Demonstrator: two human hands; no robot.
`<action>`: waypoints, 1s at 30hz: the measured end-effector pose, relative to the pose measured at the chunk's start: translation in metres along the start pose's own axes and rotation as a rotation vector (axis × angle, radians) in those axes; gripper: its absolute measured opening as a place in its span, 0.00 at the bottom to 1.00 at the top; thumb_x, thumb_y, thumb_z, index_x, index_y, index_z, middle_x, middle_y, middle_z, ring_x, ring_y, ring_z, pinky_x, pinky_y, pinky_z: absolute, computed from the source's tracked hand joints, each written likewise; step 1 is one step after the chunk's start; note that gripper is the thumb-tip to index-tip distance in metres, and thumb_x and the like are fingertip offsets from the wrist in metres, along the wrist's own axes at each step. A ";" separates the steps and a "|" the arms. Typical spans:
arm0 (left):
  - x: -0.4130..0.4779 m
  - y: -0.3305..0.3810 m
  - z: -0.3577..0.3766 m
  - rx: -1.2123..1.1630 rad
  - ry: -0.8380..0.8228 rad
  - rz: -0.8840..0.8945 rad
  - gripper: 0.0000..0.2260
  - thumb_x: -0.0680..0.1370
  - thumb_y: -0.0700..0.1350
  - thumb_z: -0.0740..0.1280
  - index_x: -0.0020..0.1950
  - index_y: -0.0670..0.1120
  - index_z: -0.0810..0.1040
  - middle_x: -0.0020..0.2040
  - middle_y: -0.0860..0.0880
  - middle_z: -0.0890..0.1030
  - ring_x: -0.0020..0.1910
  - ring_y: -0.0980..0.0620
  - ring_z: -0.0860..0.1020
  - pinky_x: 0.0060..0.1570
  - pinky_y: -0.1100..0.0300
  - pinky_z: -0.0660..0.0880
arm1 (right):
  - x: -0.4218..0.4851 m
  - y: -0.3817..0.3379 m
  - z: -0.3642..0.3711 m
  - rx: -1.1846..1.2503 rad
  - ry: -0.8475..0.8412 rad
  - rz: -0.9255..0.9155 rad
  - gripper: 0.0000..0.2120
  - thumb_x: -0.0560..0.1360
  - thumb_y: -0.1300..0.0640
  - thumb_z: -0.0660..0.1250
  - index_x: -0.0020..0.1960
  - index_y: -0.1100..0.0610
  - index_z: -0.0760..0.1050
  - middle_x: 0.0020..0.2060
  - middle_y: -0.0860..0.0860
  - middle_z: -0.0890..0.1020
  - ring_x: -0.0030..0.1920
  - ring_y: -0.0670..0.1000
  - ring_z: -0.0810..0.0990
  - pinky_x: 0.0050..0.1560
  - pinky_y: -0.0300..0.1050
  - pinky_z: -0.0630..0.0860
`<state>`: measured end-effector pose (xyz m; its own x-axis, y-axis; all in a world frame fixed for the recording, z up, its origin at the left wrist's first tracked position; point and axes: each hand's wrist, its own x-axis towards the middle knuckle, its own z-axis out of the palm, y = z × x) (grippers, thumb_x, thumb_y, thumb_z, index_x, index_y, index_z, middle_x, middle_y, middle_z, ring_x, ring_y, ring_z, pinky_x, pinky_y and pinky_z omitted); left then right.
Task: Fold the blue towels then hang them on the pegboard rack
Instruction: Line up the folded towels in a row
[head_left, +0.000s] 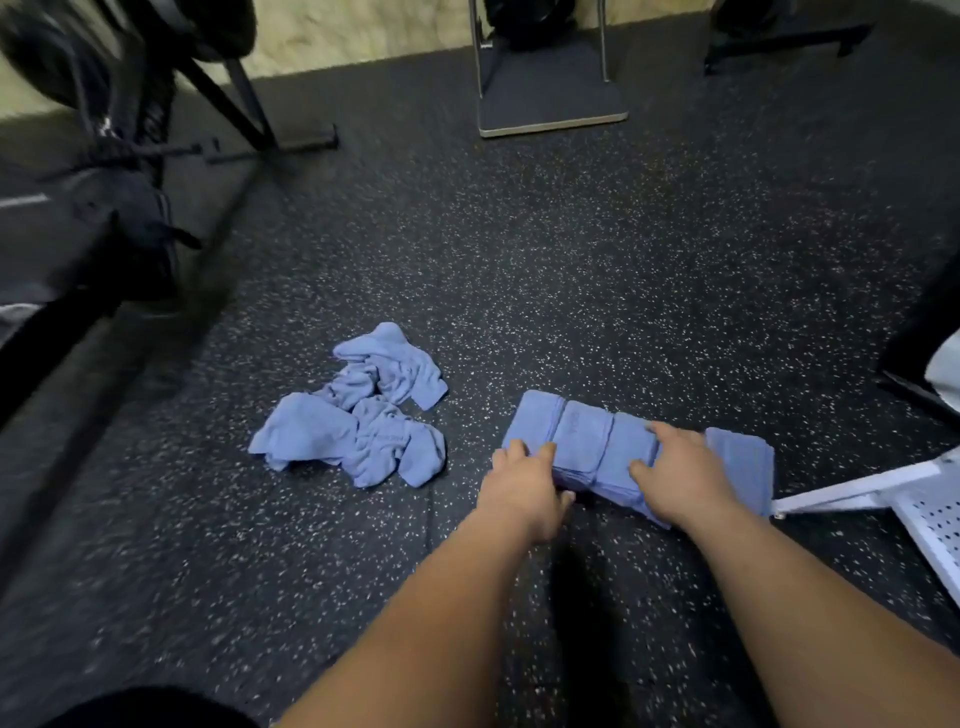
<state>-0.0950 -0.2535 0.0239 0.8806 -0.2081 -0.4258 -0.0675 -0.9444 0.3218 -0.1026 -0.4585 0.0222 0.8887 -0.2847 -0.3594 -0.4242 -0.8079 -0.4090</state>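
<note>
A row of folded blue towels (587, 436) lies on the speckled black floor in front of me. My left hand (524, 488) grips the near left end of the row, thumb on top. My right hand (675, 473) grips the right part of the row, fingers curled over the towels; one more folded towel (743, 462) shows just right of it. A heap of crumpled blue towels (363, 410) lies to the left, apart from both hands. A corner of the white pegboard rack (930, 514) reaches in at the right edge, close to the folded towels.
Black exercise equipment with a frame and legs (156, 130) fills the left side. A grey stand base (550, 104) sits at the back centre. A dark object (924, 332) rises at the right edge. Speckled rubber floor (623, 249) stretches between them.
</note>
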 end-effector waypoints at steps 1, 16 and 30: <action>-0.009 -0.014 -0.006 0.016 0.010 -0.021 0.32 0.82 0.59 0.67 0.83 0.53 0.59 0.75 0.42 0.63 0.75 0.38 0.63 0.73 0.43 0.68 | -0.003 -0.011 0.004 0.006 -0.012 -0.017 0.31 0.79 0.48 0.69 0.81 0.51 0.66 0.75 0.61 0.71 0.73 0.64 0.71 0.73 0.57 0.71; -0.091 -0.212 -0.045 0.015 0.094 -0.284 0.34 0.82 0.60 0.66 0.84 0.53 0.57 0.77 0.42 0.64 0.75 0.38 0.63 0.72 0.43 0.69 | -0.033 -0.197 0.108 -0.160 -0.283 -0.366 0.31 0.81 0.43 0.68 0.82 0.46 0.63 0.71 0.59 0.72 0.68 0.63 0.76 0.67 0.56 0.76; -0.052 -0.323 0.005 -0.168 0.072 -0.387 0.36 0.83 0.61 0.66 0.86 0.55 0.54 0.79 0.45 0.63 0.77 0.42 0.62 0.77 0.44 0.66 | 0.062 -0.244 0.239 -0.352 -0.479 -0.370 0.33 0.81 0.42 0.66 0.84 0.41 0.60 0.82 0.58 0.60 0.78 0.67 0.64 0.75 0.58 0.66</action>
<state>-0.1213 0.0613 -0.0627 0.8568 0.1770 -0.4843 0.3462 -0.8935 0.2861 0.0146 -0.1564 -0.1008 0.7554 0.2349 -0.6118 0.0450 -0.9500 -0.3091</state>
